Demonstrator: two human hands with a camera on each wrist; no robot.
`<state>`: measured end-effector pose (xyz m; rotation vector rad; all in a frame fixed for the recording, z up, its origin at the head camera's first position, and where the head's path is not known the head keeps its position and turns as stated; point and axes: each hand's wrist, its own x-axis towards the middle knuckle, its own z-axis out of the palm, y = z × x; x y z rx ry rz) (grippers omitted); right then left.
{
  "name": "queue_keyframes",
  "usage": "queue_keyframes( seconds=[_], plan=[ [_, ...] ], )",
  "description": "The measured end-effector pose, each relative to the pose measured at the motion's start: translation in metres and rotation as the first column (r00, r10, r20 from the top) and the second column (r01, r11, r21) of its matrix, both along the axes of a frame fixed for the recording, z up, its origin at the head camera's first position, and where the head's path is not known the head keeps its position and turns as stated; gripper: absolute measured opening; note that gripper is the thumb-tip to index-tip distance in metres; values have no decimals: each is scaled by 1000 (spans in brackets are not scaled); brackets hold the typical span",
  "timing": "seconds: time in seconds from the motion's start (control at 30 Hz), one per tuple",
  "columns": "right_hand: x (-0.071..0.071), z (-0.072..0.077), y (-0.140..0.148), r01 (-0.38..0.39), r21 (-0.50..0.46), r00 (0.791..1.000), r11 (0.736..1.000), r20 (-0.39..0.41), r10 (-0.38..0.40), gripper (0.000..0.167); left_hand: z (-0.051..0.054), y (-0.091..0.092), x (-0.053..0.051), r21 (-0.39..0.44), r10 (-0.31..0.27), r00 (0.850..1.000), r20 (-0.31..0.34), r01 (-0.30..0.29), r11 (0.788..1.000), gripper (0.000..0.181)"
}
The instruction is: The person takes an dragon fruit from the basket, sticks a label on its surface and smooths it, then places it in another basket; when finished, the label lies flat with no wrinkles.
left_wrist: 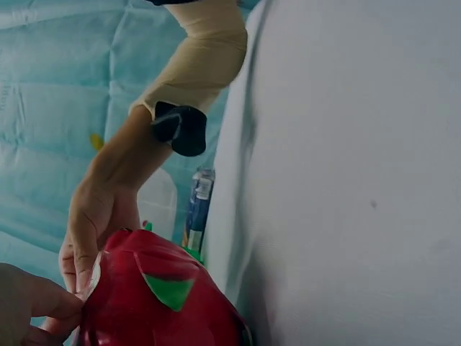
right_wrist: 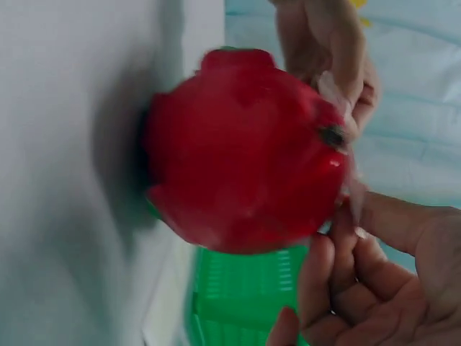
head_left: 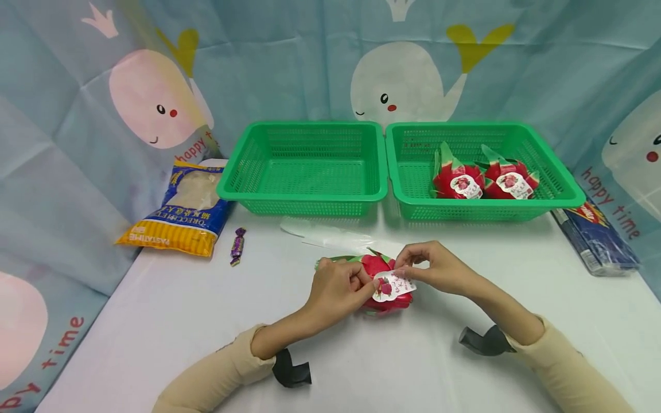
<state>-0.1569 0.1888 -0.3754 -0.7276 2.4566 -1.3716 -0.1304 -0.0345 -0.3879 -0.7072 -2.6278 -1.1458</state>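
A red dragon fruit [head_left: 377, 264] with green-tipped scales lies on the white table in front of me. A white sticker label [head_left: 395, 285] printed with dragon fruit lies along its near upper side. My left hand [head_left: 338, 287], fingers curled, pinches the label's left end. At the label's right end, my right hand [head_left: 436, 267] pinches the edge between thumb and fingers. In the left wrist view, the label [left_wrist: 94, 277] stands at the fruit's side between both hands. The right wrist view shows part of the label [right_wrist: 353, 194] apart from the fruit's surface.
Behind stand two green baskets; the left one [head_left: 304, 206] is empty, while the right one [head_left: 480, 209] holds two labelled dragon fruits [head_left: 457, 172]. A pasta bag [head_left: 181, 212] and purple wrapped candy [head_left: 237, 246] lie left. A pale translucent strip [head_left: 327, 234] lies behind the fruit, a blue package [head_left: 599, 235] right.
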Motion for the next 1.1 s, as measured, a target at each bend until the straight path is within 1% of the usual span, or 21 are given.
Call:
queue_keyframes(
  seconds=[0.07,0.13,0.2,0.27,0.33,0.37,0.4,0.43,0.47,0.53,0.6,0.67,0.7,0.77,0.8,0.83,0.9,0.97,1.03,1.07,1.1],
  plan=[
    [0,-5,-2,31,-18,999,999,8,-31,10,-2,0,0,-54,19,998,-53,-22,998,24],
    [1,-11,-1,70,-20,997,997,28,-70,12,-4,0,-1,-82,31,993,-116,-41,996,26],
    [2,-17,1,116,-4,992,993,60,-115,13,-5,-1,-2,-88,33,978,-205,-52,995,26],
    [3,-23,5,165,7,983,986,85,-165,15,-8,-1,-3,-88,19,948,-317,-49,995,21],
    [7,-27,9,202,-37,974,979,116,-197,14,-11,0,-3,-92,-18,909,-416,-23,996,14],
    [9,-28,10,208,-67,973,976,115,-199,13,-12,0,-3,-102,-44,891,-452,-3,995,14],
    [11,-29,11,200,-103,975,974,114,-188,13,-13,1,-2,-114,-70,877,-475,17,993,18],
    [14,-29,11,175,-137,981,975,111,-161,14,-15,1,-2,-125,-94,870,-484,37,991,23],
    [16,-29,11,144,-161,986,976,110,-127,14,-16,1,-2,-131,-113,873,-475,57,990,26],
    [17,-31,12,68,-182,992,981,114,-47,14,-17,0,-2,-142,-138,886,-442,82,986,30],
    [16,-36,14,6,-172,987,985,157,22,14,-18,-1,-2,-137,-150,904,-400,103,985,33],
    [15,-41,17,-6,-155,982,988,188,35,12,-18,-4,-3,-126,-167,917,-362,130,984,35],
    [15,-43,18,11,-157,981,987,195,20,12,-18,-5,-3,-129,-181,918,-353,144,981,37],
    [19,-44,19,50,-181,988,982,150,-23,9,-19,-9,-5,-145,-213,915,-341,173,974,42],
    [22,-43,18,60,-201,995,978,93,-42,11,-19,-11,-5,-160,-235,913,-333,191,969,47],
    [25,-41,17,62,-223,998,973,28,-57,16,-20,-13,-5,-189,-265,909,-323,212,959,53],
    [31,-38,13,35,-234,990,972,-123,-66,32,-23,-17,-5,-273,-332,893,-305,252,928,64],
    [36,-38,9,-21,-211,965,977,-261,-36,47,-27,-22,-6,-351,-390,878,-279,285,892,70],
    [38,-38,5,-51,-157,930,986,-368,-11,55,-31,-25,-7,-414,-440,855,-274,308,857,69],
    [38,-39,5,-54,-128,912,990,-410,-3,57,-33,-26,-8,-432,-453,845,-283,309,847,66],
    [38,-41,4,-50,-103,898,993,-439,-1,58,-34,-27,-9,-444,-458,837,-299,303,843,63]
  ],
)
